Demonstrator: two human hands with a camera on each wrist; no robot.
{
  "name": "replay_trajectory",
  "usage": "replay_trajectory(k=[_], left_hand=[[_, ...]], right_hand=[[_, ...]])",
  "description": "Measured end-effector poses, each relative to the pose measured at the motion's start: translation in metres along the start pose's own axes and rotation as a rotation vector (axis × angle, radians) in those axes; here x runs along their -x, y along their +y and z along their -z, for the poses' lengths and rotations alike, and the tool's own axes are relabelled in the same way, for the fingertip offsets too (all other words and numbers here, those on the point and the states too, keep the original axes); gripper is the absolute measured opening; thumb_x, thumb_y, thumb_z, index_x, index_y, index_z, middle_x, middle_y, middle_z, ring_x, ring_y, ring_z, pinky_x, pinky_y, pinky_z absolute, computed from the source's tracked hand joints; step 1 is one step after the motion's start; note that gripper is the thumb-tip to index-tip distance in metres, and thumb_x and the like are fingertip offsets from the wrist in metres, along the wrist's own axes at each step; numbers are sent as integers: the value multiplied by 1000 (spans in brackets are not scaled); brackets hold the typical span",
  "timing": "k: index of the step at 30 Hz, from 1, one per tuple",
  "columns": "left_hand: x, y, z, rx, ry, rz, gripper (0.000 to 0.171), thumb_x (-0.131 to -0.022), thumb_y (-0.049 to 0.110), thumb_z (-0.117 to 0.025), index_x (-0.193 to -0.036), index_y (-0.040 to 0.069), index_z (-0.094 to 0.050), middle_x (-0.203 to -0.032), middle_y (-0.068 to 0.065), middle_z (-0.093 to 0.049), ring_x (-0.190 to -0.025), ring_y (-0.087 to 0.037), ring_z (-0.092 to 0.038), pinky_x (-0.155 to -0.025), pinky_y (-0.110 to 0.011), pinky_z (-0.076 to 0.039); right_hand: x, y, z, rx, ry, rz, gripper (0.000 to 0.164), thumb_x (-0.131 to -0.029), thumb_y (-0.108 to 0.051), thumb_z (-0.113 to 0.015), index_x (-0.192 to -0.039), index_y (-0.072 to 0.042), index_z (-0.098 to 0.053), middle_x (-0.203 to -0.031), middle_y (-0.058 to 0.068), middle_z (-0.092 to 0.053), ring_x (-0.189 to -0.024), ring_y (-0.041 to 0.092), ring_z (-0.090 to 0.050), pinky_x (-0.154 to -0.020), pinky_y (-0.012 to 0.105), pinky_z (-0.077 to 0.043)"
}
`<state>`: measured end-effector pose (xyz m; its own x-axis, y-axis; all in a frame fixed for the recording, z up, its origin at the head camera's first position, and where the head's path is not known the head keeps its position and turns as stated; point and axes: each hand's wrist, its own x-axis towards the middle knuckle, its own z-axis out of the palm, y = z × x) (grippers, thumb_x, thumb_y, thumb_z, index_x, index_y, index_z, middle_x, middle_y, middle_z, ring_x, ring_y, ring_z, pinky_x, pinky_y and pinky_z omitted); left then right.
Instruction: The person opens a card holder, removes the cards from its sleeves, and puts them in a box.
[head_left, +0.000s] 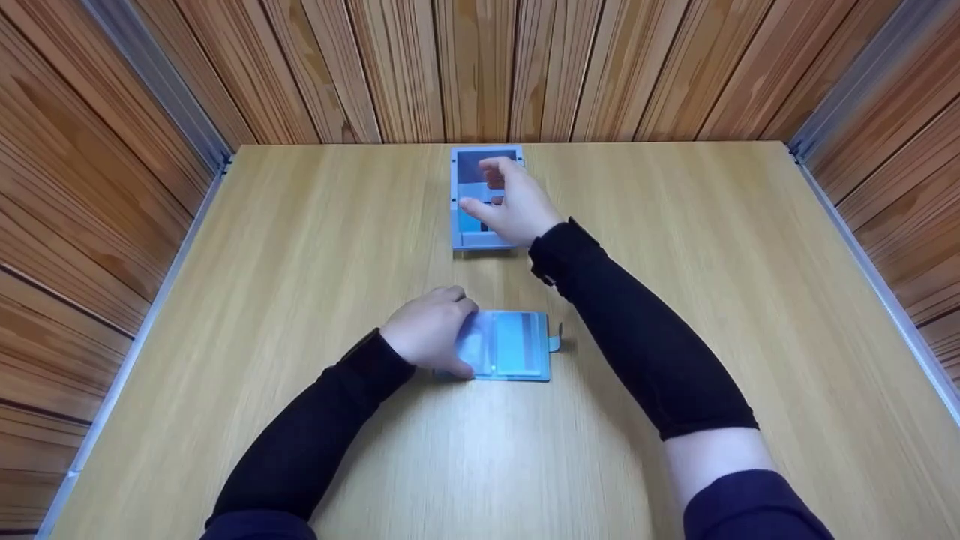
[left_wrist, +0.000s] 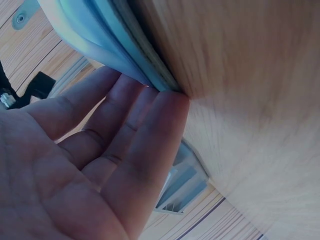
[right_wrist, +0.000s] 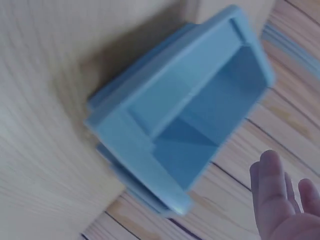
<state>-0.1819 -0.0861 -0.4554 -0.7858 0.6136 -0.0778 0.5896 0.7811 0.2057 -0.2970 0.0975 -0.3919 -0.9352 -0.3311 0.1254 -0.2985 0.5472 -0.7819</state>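
Observation:
A light-blue card holder (head_left: 519, 343) lies spread out on the table, with clear sleeves inside and a snap strap (head_left: 555, 343) on its right side. My left hand (head_left: 431, 330) grips its left part, thumb at the near edge and fingers at the far edge. In the left wrist view, fingertips (left_wrist: 172, 100) touch the edge of the holder (left_wrist: 107, 45). Farther back, my right hand (head_left: 521, 206) hovers over the right side of a blue-grey plastic bin (head_left: 454, 225), thumb and fingers apart with nothing between them. Light-blue items (head_left: 469, 219) lie inside the bin, partly hidden by that hand.
The bin stands near the table's back edge, close to the wood-plank wall (head_left: 405, 75). Plank walls with metal corner rails (head_left: 161, 82) border the table (head_left: 300, 247) left and right. The right sleeve (head_left: 637, 315) reaches forward past the card holder's right side.

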Motion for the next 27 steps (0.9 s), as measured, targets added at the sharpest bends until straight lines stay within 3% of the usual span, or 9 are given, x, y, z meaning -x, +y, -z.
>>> replay_trajectory(k=[6,9,12,18,27], left_hand=[[-1,0,-1,-5,-7,0,88,-54,58,-85,-122,6,-63,-109,-5,-59,-100,-21,-55,-89,-38,-50],[0,0,-1,-1,-11,8,88,-54,58,-85,-121,7,-63,-107,-3,-59,-99,-20,-54,-87,-37,-50],[1,0,-1,8,-7,15,87,-53,57,-86,-120,7,-63,-105,-2,-58,-97,-19,-53,-86,-37,-50],[0,0,-1,5,-9,3,87,-54,59,-85,-120,7,-63,-105,-2,-58,-97,-20,-53,-87,-37,-49],[1,1,0,4,-8,16,86,-54,58,-85,-121,8,-63,-107,-3,-58,-99,-21,-54,-86,-37,-49]], right_hand=[[38,1,9,51,25,185,71,-88,-46,-69,-143,-11,-43,-135,4,-50,-124,14,-48,-100,27,-46],[62,9,10,93,-4,239,73,-86,-46,-71,-143,-9,-43,-134,7,-51,-123,16,-49,-100,31,-46],[85,19,6,162,-74,227,77,-85,-50,-72,-144,-9,-42,-134,7,-51,-122,21,-50,-100,36,-47],[124,36,-1,274,-248,118,87,-81,-56,-73,-147,-10,-40,-137,10,-50,-124,28,-51,-101,43,-47],[135,44,-10,426,-295,128,91,-69,-56,-82,-136,-2,-52,-123,10,-59,-111,23,-59,-98,38,-49]])
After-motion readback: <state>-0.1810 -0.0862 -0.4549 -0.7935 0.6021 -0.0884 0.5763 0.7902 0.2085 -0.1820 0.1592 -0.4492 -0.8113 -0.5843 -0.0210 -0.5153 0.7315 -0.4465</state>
